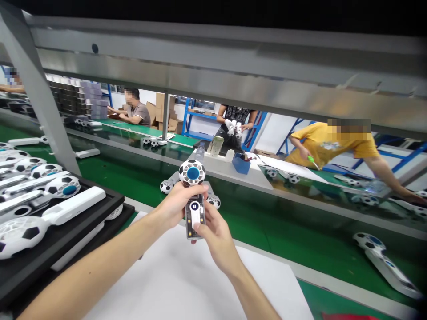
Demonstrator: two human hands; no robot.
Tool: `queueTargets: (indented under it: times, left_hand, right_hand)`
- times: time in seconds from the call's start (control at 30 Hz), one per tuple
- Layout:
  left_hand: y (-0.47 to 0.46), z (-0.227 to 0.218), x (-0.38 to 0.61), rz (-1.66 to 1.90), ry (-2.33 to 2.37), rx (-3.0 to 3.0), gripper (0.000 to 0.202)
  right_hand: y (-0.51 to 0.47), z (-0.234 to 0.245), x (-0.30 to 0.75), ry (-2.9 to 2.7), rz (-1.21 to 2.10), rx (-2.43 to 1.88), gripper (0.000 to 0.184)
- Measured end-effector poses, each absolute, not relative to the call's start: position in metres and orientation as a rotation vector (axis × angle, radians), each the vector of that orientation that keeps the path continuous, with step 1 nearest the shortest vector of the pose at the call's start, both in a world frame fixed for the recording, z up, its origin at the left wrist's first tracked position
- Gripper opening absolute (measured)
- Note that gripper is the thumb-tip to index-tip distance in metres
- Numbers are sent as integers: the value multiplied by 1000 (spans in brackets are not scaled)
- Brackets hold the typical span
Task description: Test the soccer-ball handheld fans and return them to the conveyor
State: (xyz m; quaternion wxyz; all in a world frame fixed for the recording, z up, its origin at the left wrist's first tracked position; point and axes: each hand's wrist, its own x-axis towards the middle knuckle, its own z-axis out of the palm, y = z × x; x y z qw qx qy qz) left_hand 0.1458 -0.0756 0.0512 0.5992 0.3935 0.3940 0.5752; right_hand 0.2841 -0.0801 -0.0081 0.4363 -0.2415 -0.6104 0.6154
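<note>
clearly, both hands are on one small fan, held up over the near middle of the table (322, 298), above a white sheet (167, 280). the fan (195, 206) stands nearly upright, its round head (192, 172) at the top, patterned in black and white like a football with a blue middle. the left hand (176, 205) is clamped on the fan from the left, its thumb lying across the neck just below the head. the right hand (217, 231) grips the handle from the right; its thumb presses on the white strip (196, 218) on the handle's face, and its other fingers wrap round the side and partly behind, where they are hidden.

to the left, black trays (115, 198) are stacked, the top one filled with rows of similar fans (26, 231). just beyond the hands, two more fans, one with its head at left (166, 186) and one at right (213, 202), lie on a green belt (267, 222). another fan (383, 262) lies alone on the belt at the right.

on the far side, a person in a yellow shirt (328, 144) holds a green-handled tool (311, 159), and a person in a dark patterned top (238, 114) holds white fans (234, 128). a grey beam (213, 75) crosses above.
</note>
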Motion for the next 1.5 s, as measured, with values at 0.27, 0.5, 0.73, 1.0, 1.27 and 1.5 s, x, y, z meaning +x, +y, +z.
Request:
queueTargets:
  times: [0.27,0.5,0.73,1.0,1.27,1.5]
  left_hand:
    - [-75,51,146,1324,943,918,22]
    - [-80,56,148,1327,929,926,22]
    - [-78,49,150,1326,936,939,22]
    - [-89,56,157,1288,967,1069,35]
    - [-106,64,161,1375,810,1380,42]
    - [-109,136,161,1507,1042,1613,67]
  right_hand:
    - [-81,-7,284,-1525,1543,-603,48]
    - [-83,-5,285,-1538,1508,-634,47]
    - [-83,-7,283,-1468,1513,-645,35]
    - [-87,4,284,-1374,1450,-623,40]
    - [-88,35,309,-1344,1354,-509,45]
    - [-93,38,312,-1458,1343,-474,50]
